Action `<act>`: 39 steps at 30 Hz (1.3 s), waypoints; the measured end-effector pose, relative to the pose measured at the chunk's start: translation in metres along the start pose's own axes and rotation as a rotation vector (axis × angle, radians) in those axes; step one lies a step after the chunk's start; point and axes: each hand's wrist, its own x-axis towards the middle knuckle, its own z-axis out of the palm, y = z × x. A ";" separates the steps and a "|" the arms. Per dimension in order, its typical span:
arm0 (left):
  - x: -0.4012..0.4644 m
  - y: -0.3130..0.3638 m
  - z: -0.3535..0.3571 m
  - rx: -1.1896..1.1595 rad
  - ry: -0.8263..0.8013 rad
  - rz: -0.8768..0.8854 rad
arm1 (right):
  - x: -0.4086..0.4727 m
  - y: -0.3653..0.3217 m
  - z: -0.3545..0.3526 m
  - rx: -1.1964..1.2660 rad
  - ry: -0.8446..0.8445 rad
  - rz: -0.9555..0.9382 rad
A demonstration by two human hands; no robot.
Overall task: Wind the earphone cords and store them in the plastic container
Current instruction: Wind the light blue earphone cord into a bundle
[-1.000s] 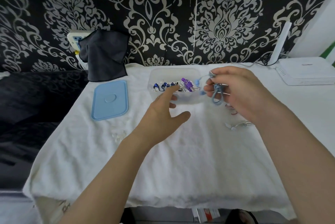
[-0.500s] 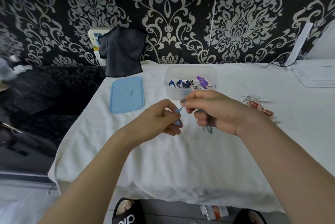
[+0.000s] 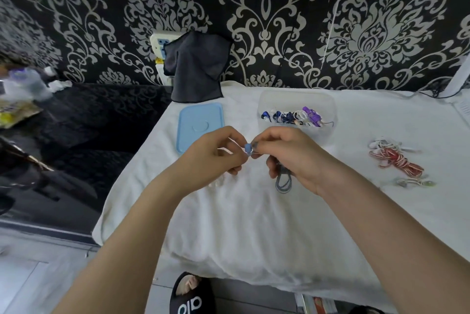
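With the plastic container (image 3: 328, 133) taken as the landmark, the scene is read from left to right. Far to its left, a dark cloth (image 3: 197, 69) is draped against the patterned wall, and the blue lid (image 3: 201, 124) is laid flat on the white towel (image 3: 254, 224) that covers the counter, just beside the container's left side.

In front of the container and slightly to its left, the left hand (image 3: 216, 158) is seen with its fingertips pinched on the blue earbud (image 3: 248, 147) of a blue earphone cord (image 3: 283, 182). A second ago that hand was held open and empty below the container; it is now closed on the bud. The right hand (image 3: 292, 158), which a second ago was raised beside the container's right end with the bundle, is now brought down in front of it, and the wound loops are gripped in its curled fingers, a short loop hanging beneath.

By this change it is suggested that the winding is nearly finished and that only the loose end is being tucked; dropping the bundle into the container would then follow.

Wound cords are already stored inside the container. To its right, a red-and-white earphone cord (image 3: 396, 161) is left lying loose on the towel, so more winding appears to be needed.
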 end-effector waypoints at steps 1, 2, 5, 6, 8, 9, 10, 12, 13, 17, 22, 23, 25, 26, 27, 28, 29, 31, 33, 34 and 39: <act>0.000 -0.002 -0.005 -0.027 -0.007 -0.034 | 0.003 0.000 0.002 -0.028 0.016 -0.020; 0.000 -0.005 -0.009 -0.055 -0.018 -0.084 | 0.005 0.000 0.003 -0.057 0.033 -0.039; -0.002 -0.021 -0.021 0.007 -0.022 -0.210 | 0.007 -0.002 0.006 -0.131 0.053 -0.071; -0.002 -0.027 -0.025 0.085 -0.009 -0.226 | 0.008 -0.003 0.007 -0.149 0.046 -0.077; -0.002 -0.039 -0.033 0.252 0.028 -0.241 | 0.009 -0.005 0.009 -0.167 0.022 -0.078; -0.003 -0.043 -0.037 0.314 0.051 -0.248 | 0.009 -0.006 0.010 -0.171 0.012 -0.072; -0.003 -0.047 -0.042 0.356 0.077 -0.255 | 0.010 -0.006 0.011 -0.175 0.002 -0.065; -0.004 -0.052 -0.048 0.418 0.115 -0.250 | 0.012 -0.006 0.011 -0.185 -0.005 -0.054; -0.004 -0.054 -0.049 0.443 0.122 -0.244 | 0.012 -0.007 0.011 -0.188 -0.008 -0.045; -0.001 -0.062 -0.051 0.494 0.087 -0.253 | 0.017 -0.008 0.014 -0.184 -0.022 -0.008; 0.004 -0.069 -0.046 0.422 0.065 -0.217 | 0.022 -0.002 0.017 -0.279 -0.036 0.048; 0.005 -0.070 -0.043 0.411 0.068 -0.200 | 0.023 0.000 0.018 -0.316 -0.046 0.055; 0.008 -0.072 -0.039 0.420 0.080 -0.175 | 0.025 0.004 0.023 -0.356 -0.076 0.075; 0.010 -0.073 -0.037 0.430 0.087 -0.166 | 0.026 0.006 0.025 -0.363 -0.095 0.089; 0.011 -0.075 -0.037 0.436 0.092 -0.160 | 0.027 0.007 0.027 -0.370 -0.112 0.101; 0.012 -0.075 -0.036 0.438 0.093 -0.154 | 0.028 0.009 0.029 -0.384 -0.121 0.111; 0.013 -0.077 -0.036 0.435 0.093 -0.149 | 0.029 0.011 0.029 -0.404 -0.123 0.117; 0.014 -0.078 -0.036 0.417 0.095 -0.141 | 0.031 0.018 0.029 -0.478 -0.098 0.107; 0.015 -0.077 -0.036 0.390 0.115 -0.107 | 0.032 0.024 0.027 -0.557 -0.042 0.070; 0.016 -0.075 -0.035 0.377 0.126 -0.080 | 0.032 0.027 0.026 -0.574 -0.019 0.056; 0.025 -0.069 -0.025 0.415 0.147 0.000 | 0.033 0.028 0.024 -0.702 -0.019 -0.010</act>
